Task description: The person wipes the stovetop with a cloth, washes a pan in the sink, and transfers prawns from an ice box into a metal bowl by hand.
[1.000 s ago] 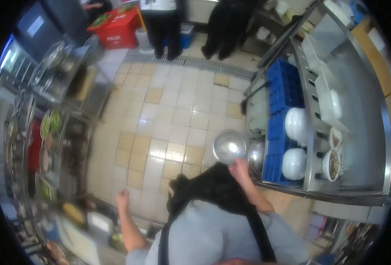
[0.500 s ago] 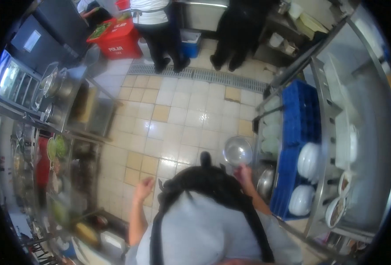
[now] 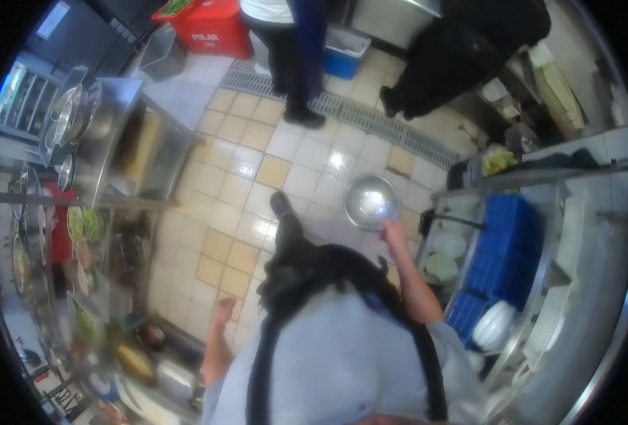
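A round metal bowl (image 3: pixel 363 197) hangs over the tiled floor, ahead of me and right of centre. My right hand (image 3: pixel 395 234) is closed on its near rim, with the arm stretched forward. The bowl's inside shines, and I see nothing lying in it. At my left side hangs my left hand (image 3: pixel 222 312), its fingers curled in, with nothing visible in them. It is nearest to the floor tiles and touches nothing.
Steel shelving with blue crates (image 3: pixel 505 241) and white bowls (image 3: pixel 495 326) lines the right. On the left stands a steel table (image 3: pixel 119 106) with metal pans. Ahead are a floor drain (image 3: pixel 356 113), a red cooler (image 3: pixel 211 28) and two people in dark trousers.
I have stepped forward and the view has turned. The bowl has moved ahead and slightly left with my right hand. The person at the far right now leans toward the counter.
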`<state>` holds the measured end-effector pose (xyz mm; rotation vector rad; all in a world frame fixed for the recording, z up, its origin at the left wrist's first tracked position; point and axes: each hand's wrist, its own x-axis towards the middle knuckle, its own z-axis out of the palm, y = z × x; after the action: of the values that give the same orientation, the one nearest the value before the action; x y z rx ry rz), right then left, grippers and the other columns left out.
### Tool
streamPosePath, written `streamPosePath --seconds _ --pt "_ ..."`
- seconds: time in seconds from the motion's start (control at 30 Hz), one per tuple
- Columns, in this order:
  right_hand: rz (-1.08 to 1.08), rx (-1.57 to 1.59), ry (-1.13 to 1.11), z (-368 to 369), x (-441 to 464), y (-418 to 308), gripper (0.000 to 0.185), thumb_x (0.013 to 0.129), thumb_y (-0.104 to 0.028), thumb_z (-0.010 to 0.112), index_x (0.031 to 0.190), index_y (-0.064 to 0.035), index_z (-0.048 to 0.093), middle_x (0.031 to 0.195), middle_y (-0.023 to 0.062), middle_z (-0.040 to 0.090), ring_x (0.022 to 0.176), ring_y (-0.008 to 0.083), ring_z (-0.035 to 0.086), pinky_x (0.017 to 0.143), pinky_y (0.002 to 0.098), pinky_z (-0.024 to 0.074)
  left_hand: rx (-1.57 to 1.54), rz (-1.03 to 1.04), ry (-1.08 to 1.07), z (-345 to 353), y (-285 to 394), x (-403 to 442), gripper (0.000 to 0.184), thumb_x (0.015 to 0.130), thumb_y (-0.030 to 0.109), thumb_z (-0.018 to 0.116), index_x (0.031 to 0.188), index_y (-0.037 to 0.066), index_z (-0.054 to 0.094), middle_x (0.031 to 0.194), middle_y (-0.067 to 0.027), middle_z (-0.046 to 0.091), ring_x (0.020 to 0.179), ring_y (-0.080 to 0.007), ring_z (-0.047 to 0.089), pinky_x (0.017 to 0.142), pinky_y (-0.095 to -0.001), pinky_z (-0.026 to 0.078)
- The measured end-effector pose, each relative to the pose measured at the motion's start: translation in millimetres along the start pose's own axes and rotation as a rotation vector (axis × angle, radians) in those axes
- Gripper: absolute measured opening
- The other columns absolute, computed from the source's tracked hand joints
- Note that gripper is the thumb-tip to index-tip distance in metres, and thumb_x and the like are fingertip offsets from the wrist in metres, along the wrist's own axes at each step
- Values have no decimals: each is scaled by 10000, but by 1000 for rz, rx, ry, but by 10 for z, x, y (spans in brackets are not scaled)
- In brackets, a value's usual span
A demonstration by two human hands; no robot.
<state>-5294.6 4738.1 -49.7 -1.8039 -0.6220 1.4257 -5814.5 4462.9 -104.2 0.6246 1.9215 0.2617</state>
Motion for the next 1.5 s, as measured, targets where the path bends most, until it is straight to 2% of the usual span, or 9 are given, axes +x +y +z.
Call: streamPosePath --seconds 0.2,0.7,0.93,1.07,1.1,1.13,1.37,1.4,1.5 --pt "64 100 119 715 186 -309 243 906 -199 577 939 42 574 728 84 595 530 125 544 495 266 491 195 120 42 -1232 535 1521 399 903 255 620 1155 -55 611 1088 -164 673 1035 -239 624 919 -331 470" --pt "-30 -419 -383 2723 938 -1596 272 941 -215 541 936 54 574 677 82 611 509 144 588 488 292 474 289 666 136 -2490 5632 2132 401 918 293 584 1187 -3 609 1154 -219 632 1088 -332 611 918 -372 476" --pt "-162 -413 -474 2955 1424 -1798 301 924 -252 564 862 43 572 625 79 593 534 152 600 507 302 475 326 546 158 -2299 4652 2238 417 918 278 594 1209 -20 588 1103 -236 652 1030 -275 641 890 -363 491" --pt "-182 -360 -482 2915 1796 -1790 271 916 -221 557 905 50 573 652 77 601 536 148 598 502 306 476 67 76 -61 -1979 2806 2588 373 930 300 596 1137 -8 637 1040 -92 679 965 -176 611 857 -337 481" --pt "-179 -371 -452 2878 1834 -1788 264 914 -211 557 934 52 576 663 73 605 534 150 598 498 310 475 338 102 -172 -1918 1840 2990 298 906 259 595 1083 30 663 840 -113 662 797 -185 623 706 -314 509" --pt "-191 -389 -404 2830 1931 -1686 260 916 -200 552 996 45 582 685 72 614 523 149 592 487 302 473 -2 198 -406 -1935 1201 3073 279 902 241 582 1062 33 678 902 -121 686 853 -198 641 753 -336 515" --pt "141 242 218 3077 2056 -1596 193 885 -159 565 932 28 576 700 108 621 487 156 556 464 278 458 653 588 -400 -2576 1857 4253 276 902 226 575 1062 26 680 1016 -127 691 939 -218 644 814 -364 512" --pt "149 369 279 3234 2025 -1686 194 882 -158 566 920 32 571 692 110 618 490 161 557 466 282 459 405 267 -210 -2766 2766 4028 285 907 225 569 1091 35 675 1064 -147 685 986 -229 643 857 -380 502" --pt "187 517 358 3765 2046 -2012 194 878 -157 567 904 35 563 687 117 616 491 171 558 468 288 459 649 207 -163 -3430 4454 4599 380 916 320 525 1067 1 667 1070 -158 682 1055 -275 625 905 -379 457"
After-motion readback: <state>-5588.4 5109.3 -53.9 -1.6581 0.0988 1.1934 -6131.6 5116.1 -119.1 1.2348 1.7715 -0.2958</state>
